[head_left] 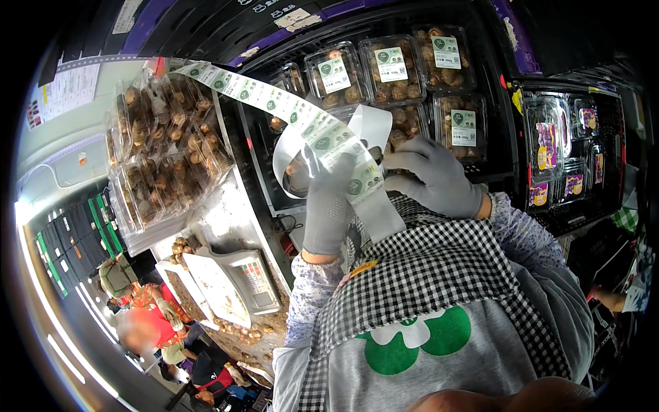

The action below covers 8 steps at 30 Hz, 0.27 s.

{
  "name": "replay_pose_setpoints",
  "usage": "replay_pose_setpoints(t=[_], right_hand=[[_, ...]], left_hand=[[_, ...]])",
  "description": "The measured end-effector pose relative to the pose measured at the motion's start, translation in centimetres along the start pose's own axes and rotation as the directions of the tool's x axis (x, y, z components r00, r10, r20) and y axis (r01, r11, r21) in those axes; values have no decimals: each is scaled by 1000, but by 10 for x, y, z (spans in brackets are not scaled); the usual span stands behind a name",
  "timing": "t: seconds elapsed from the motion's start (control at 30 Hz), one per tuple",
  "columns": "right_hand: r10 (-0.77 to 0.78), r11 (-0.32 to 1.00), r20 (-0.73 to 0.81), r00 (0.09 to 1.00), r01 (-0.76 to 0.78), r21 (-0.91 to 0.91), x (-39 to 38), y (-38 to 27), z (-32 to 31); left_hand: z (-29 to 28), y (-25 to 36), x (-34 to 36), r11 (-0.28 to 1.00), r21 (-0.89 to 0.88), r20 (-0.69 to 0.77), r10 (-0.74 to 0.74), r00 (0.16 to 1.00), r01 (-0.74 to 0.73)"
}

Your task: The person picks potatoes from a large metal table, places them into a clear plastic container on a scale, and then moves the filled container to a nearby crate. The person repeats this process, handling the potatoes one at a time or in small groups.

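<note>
A long strip of printed labels (264,101) on white backing hangs from the upper left down across my front, its tail curling in loops. My left hand (328,209), in a grey glove, is closed on the strip, which partly covers its fingers. On the other side, my right hand (439,180), gloved alike, has its fingers bent together at the strip's edge; the exact pinch is partly hidden. Just beyond the hands, clear boxes of small brown root vegetables (391,72) with white-green labels sit in a black crate (498,103).
Stacked clear boxes of the same vegetables (165,137) stand on the table at left. A white scale (237,281) has loose vegetables around it. To the right, another black crate (576,218) holds clear packs with purple labels. Other people (154,319) are at lower left.
</note>
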State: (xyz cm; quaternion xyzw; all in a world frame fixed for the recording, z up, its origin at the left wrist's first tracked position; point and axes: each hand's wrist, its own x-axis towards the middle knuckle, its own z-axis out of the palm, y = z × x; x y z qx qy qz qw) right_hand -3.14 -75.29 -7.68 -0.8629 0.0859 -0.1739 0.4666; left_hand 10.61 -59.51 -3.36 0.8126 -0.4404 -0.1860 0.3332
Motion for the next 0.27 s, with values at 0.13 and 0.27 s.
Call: replay_pose_setpoints(t=[0.13,0.27], right_hand=[[-111,958,75,991,127,-258,17,-8,1],[28,876,221,975,83,-476,-2,-3,-44]], left_hand=[[11,-1,-5,996,-55,124,-60,990,68],[24,9,8,999,-4,198,35,980,-34]])
